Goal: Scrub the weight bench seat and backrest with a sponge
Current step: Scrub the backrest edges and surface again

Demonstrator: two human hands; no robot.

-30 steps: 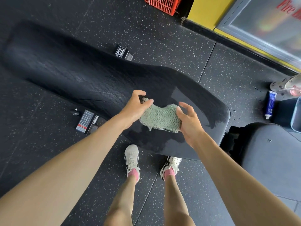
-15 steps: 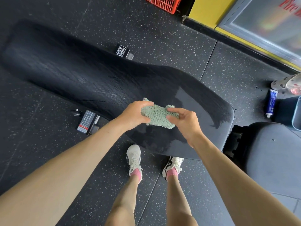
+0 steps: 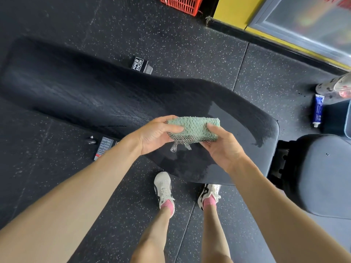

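- Speckled rubber gym floor [image 3: 190, 44]; the black backrest [image 3: 85, 95] runs from far left to beneath our hands.
- We hold the green sponge [image 3: 193, 126] over its near end, long axis left to right, left hand [image 3: 153, 135] pinching one end, right hand [image 3: 222, 147] the other.
- The seat [image 3: 322, 173] lies rightward, nearer our right hand.

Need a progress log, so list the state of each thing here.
backrest: mostly dark, wet-looking; paler patch near its right end.
seat: pale, looks dry.
sponge: held above the backrest.
left hand: grips the sponge's left end.
right hand: grips its right end.
blue tube: lying on the floor.
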